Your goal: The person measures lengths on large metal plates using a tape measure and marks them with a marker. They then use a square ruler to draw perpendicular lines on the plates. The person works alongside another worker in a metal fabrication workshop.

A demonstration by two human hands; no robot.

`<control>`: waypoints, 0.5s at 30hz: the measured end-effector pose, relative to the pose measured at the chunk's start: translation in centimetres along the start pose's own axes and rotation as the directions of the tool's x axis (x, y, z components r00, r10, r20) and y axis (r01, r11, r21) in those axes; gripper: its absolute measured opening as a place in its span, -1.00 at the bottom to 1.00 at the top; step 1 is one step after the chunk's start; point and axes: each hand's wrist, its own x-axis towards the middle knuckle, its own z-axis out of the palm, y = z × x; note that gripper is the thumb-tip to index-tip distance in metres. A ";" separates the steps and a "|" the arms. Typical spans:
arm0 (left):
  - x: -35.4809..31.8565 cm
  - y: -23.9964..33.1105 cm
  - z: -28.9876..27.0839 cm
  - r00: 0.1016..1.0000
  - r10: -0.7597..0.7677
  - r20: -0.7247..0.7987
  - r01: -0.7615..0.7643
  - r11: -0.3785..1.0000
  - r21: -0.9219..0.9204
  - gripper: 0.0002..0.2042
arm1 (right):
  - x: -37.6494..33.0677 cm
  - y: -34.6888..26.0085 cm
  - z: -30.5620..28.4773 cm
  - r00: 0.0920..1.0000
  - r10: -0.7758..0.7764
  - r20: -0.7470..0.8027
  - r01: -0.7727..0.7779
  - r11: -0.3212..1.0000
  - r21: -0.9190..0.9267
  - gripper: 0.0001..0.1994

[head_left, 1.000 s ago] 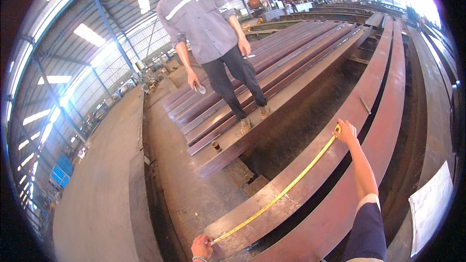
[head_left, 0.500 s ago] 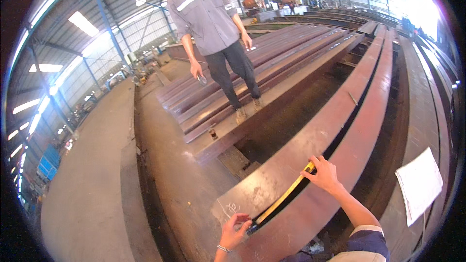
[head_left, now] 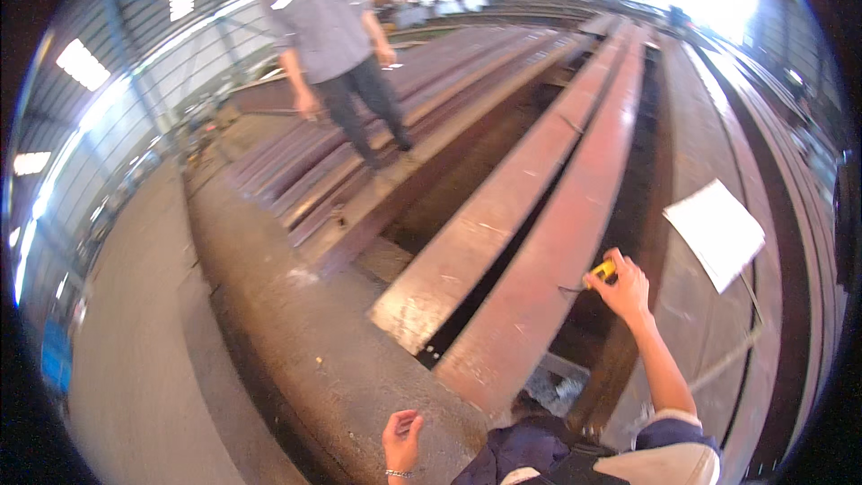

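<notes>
We are now holding our left hand [head_left: 401, 438] free over the concrete floor [head_left: 296, 368], fingers loosely curled on nothing, where half a second ago it was pinning the tape's end. The yellow blade is no longer lying along the rusty steel beam [head_left: 539, 269]; our right hand [head_left: 621, 286] is clamping the yellow tape measure [head_left: 602, 271] at the beam's edge, so we are judging the measuring finished

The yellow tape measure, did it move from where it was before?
Yes. The yellow tape measure in the right hand was stretched out along the rusty steel beam toward the left hand; now it is pulled in, by the beam's right edge.
</notes>
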 end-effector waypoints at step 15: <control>-0.2 -7.4 -1.2 0.969 -0.101 0.226 0.121 0.990 -0.076 -0.78 | -18.2 18.3 -7.6 0.842 0.513 -0.169 -0.533 0.839 -0.108 -0.28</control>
